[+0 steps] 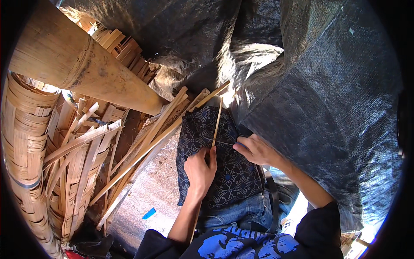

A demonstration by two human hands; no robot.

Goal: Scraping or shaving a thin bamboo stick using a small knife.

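My left hand [200,170] is closed around a thin bamboo strip [217,118], with the thumb pressed along it. The strip runs up and away past the fingers, and its lower part passes down beside my left forearm. From my right hand [257,150], closed at the right, a narrow knife [223,142] points left; its handle is mostly hidden by the fingers. The blade crosses the strip just above my left thumb. Under both hands, a dark patterned cloth [233,183] covers my lap.
Long bamboo slats [151,144] lean close on the left. Beyond them are woven bamboo rolls [29,142] and a thick bamboo pole [103,75] slanting down from the upper left. Dark tarpaulin [327,108] hangs along the back and right. A blue scrap [149,213] lies on the pale ground sheet.
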